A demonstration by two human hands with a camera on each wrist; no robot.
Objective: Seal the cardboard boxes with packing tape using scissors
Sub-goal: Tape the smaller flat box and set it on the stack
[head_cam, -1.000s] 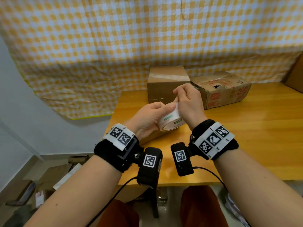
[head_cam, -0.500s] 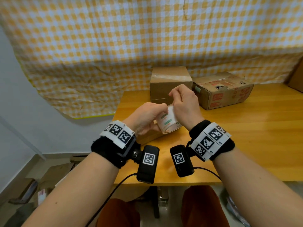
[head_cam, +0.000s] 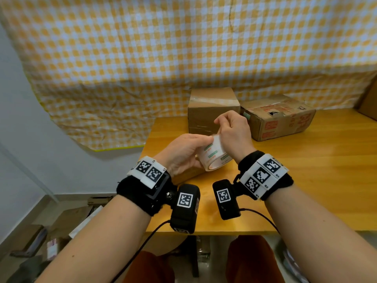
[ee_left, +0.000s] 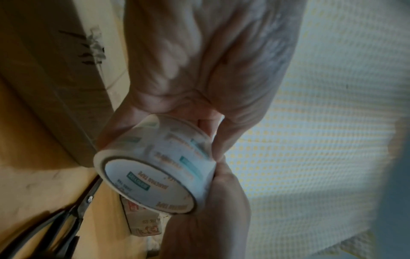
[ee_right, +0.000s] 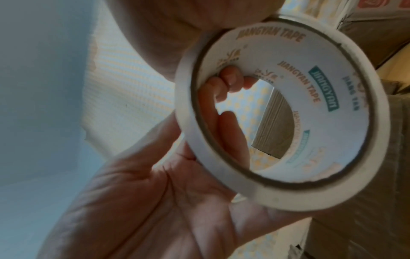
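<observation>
A white roll of packing tape (head_cam: 214,155) is held above the table's front left part. My left hand (head_cam: 204,146) grips it from the left, with fingers (ee_right: 230,82) hooked through the core. My right hand (head_cam: 222,127) curls over the top, its thumb (ee_left: 224,177) pressed on the roll's (ee_left: 177,157) outer face. Black scissors (ee_left: 75,215) lie on the table, seen only in the left wrist view. A taped brown box (head_cam: 212,107) stands just behind the hands. A box with red print (head_cam: 279,117) is to its right.
The wooden table (head_cam: 306,180) ends close to my body. A low piece of cardboard (head_cam: 187,174) lies under my left hand. An orange checked cloth (head_cam: 183,58) hangs behind the table. Another box corner (head_cam: 369,103) shows at the far right; clutter lies on the floor at the left.
Both hands stay in nearly the same place. The roll has turned a little in my left hand, and my right fingertips have shifted along its top edge.
</observation>
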